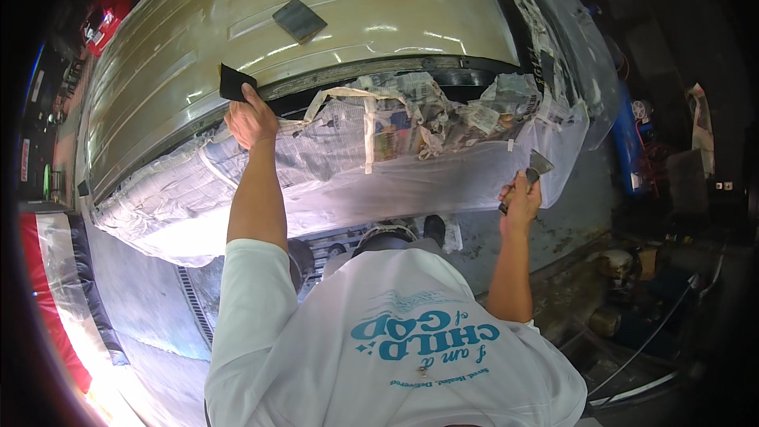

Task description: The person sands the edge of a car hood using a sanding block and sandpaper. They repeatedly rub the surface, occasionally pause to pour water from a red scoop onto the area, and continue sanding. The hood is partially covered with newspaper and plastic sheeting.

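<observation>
My left hand [251,120] is stretched forward to the near edge of a glossy tan vehicle roof [178,39]. Its fingers pinch a small black sheet [236,84] that looks like sandpaper; the sheet sticks up over the roof's edge, and whether it touches the paint I cannot tell. Off to the right, my right hand [522,199] is wrapped round the handle of a putty knife [541,163], blade pointing up and away from me. It hangs beside the plastic film [443,178] covering the vehicle's side. A dark grey square pad [300,20] lies on the roof.
Torn newspaper [316,146] and strips of masking tape [369,133] run along the side below a dark roof channel [443,63]. My feet are on a slatted platform [320,247]. A floor grate [194,304] lies left, a blue upright object [628,142] right.
</observation>
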Demonstrator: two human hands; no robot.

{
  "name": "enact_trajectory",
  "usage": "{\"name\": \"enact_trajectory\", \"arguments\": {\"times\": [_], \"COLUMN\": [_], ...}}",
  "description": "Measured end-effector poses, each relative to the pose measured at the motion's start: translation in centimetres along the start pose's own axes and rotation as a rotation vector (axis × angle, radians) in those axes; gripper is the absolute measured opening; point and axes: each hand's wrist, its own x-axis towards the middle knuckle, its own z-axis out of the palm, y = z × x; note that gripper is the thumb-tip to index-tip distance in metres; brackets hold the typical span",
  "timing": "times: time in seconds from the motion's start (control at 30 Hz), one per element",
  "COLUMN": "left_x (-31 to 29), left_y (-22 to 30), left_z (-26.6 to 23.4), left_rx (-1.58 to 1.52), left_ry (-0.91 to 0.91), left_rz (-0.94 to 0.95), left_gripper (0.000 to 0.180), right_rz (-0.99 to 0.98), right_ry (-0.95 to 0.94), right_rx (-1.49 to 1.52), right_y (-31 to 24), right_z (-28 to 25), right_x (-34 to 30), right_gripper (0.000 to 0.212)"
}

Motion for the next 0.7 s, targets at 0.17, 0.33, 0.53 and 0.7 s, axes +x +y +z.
{"name": "enact_trajectory", "arguments": {"times": [0.17, 0.33, 0.53, 0.7], "left_x": [0.0, 0.1, -0.1, 0.5], "left_y": [0.5, 0.7, 0.1, -0.4], "left_z": [-0.3, -0.2, -0.8, -1.3], "left_rx": [0.052, 0.073, 0.040, 0.037], "left_ry": [-0.051, -0.045, -0.058, -0.191], "left_rz": [-0.108, -0.206, -0.117, -0.042], "left_gripper": [0.054, 0.062, 0.057, 0.053], "right_rz": [-0.099, -0.110, 0.014, -0.017], "right_ry": [0.108, 0.115, 0.014, -0.188], "right_rx": [0.074, 0.094, 0.080, 0.111], "right_y": [-1.2, -2.8, -2.4, -1.0], "right_z": [-3.7, -3.9, -2.8, -1.3], "right_x": [1.1, -0.1, -2.3, -2.7], "right_gripper": [0.012, 0.010, 0.011, 0.011]}}
